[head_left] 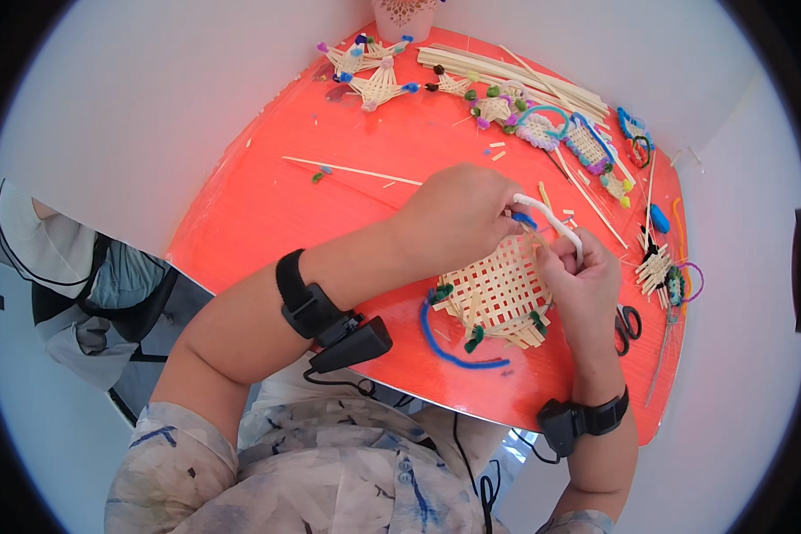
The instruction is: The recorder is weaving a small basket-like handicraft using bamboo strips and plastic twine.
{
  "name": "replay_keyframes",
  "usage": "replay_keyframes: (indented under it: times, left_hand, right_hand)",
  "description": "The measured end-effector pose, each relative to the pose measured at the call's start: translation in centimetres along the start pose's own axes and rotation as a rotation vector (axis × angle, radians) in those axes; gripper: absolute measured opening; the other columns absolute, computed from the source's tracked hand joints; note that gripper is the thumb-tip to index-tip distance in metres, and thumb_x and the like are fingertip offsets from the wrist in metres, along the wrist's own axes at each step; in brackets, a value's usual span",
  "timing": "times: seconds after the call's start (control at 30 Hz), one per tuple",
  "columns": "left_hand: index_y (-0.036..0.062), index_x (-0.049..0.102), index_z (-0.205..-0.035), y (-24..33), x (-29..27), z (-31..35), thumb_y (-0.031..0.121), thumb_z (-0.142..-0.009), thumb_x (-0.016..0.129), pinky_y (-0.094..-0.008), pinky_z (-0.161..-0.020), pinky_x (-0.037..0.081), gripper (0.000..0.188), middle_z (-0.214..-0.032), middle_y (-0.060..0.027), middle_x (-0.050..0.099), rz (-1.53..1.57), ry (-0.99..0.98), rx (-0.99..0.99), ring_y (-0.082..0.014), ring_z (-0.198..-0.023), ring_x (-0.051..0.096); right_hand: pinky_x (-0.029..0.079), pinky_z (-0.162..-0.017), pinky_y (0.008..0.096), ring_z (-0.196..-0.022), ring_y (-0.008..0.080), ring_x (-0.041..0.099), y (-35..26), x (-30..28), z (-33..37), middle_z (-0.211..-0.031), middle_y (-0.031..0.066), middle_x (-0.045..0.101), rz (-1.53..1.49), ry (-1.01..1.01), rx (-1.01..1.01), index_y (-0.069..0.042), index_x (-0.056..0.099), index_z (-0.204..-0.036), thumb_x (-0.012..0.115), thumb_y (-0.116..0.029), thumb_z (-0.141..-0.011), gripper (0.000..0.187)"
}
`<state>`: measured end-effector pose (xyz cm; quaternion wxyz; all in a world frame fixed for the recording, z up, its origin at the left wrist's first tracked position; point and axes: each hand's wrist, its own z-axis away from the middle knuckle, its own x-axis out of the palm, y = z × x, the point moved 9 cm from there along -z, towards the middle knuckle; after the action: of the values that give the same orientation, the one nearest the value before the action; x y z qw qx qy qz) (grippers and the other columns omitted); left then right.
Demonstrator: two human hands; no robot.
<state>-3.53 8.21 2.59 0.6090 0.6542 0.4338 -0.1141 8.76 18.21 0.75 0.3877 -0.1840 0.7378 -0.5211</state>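
A white pipe cleaner [547, 216] arches between my two hands above the far edge of a square mat woven from pale flat strips [500, 289]. My left hand [472, 212] pinches one end of it, and my right hand [583, 274] grips the other between thumb and fingers. Beside the left fingertips shows a short blue pipe cleaner piece [523, 219]. Dark green twists of pipe cleaner [474, 337] bind other parts of the mat's rim. A longer blue pipe cleaner [454, 356] curves on the table by its near left side. Fingers partly cover the mat's far corner.
On the red table [267, 231], woven stars [376, 86] and a bundle of pale strips [525, 76] lie at the back. Small woven pieces [587, 145] rest at the far right. Black-handled scissors [627, 327] lie right of my right hand. Part of another person [49, 240] shows at left.
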Motion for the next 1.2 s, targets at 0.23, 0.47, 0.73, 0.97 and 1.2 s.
replay_keyframes:
  times: [0.23,0.47,0.73,0.97,1.2]
  left_hand:
    - [0.0000,0.070,-0.096,-0.2,0.4,0.0,0.014,-0.083,0.070,-0.0364,-0.066,0.051,0.019,-0.080,-0.0168,0.068,-0.021,0.000,0.008,-0.0272,-0.072,0.067]
    - [0.0008,0.072,-0.096,-0.7,0.8,-0.2,0.016,-0.083,0.072,-0.0326,-0.062,0.050,0.020,-0.074,-0.0139,0.068,0.095,-0.062,-0.054,-0.0174,-0.064,0.064]
    - [0.0010,0.073,-0.096,-0.7,1.0,-0.4,0.015,-0.082,0.072,-0.0328,-0.060,0.048,0.020,-0.073,-0.0133,0.068,0.048,-0.064,-0.031,-0.0176,-0.061,0.063]
    - [0.0004,0.073,-0.098,-1.4,1.0,-0.6,0.013,-0.084,0.073,-0.0285,-0.065,0.050,0.019,-0.077,-0.0055,0.069,0.269,-0.056,-0.005,-0.0092,-0.071,0.063]
    - [0.0007,0.071,-0.108,-1.4,1.2,-0.7,0.016,-0.086,0.071,-0.0252,-0.072,0.049,0.027,-0.085,-0.0048,0.068,0.392,-0.178,-0.033,-0.0100,-0.080,0.062]
  right_hand:
    - [0.030,-0.048,0.0189,-0.053,-0.0002,0.039,1.0,0.6,0.1,-0.059,-0.0077,0.046,-0.165,-0.043,0.102,0.001,0.064,-0.081,0.067,-0.005,-0.085,0.008]
    - [0.032,-0.046,0.0189,-0.051,-0.0007,0.042,1.0,0.5,0.1,-0.059,-0.0060,0.053,-0.184,-0.063,0.149,0.002,0.064,-0.080,0.068,-0.007,-0.086,0.012]
    - [0.032,-0.046,0.0183,-0.051,-0.0013,0.043,1.5,0.7,-0.2,-0.059,-0.0064,0.053,-0.182,-0.075,0.140,0.000,0.064,-0.080,0.069,-0.008,-0.087,0.012]
    - [0.030,-0.046,0.0187,-0.051,-0.0014,0.041,1.3,0.2,-0.1,-0.058,-0.0069,0.052,-0.184,-0.034,0.131,0.000,0.064,-0.079,0.067,-0.007,-0.086,0.010]
    - [0.028,-0.046,0.0198,-0.051,-0.0014,0.037,1.2,-0.2,0.0,-0.057,-0.0085,0.047,-0.144,-0.019,0.117,0.000,0.063,-0.076,0.065,-0.006,-0.083,0.010]
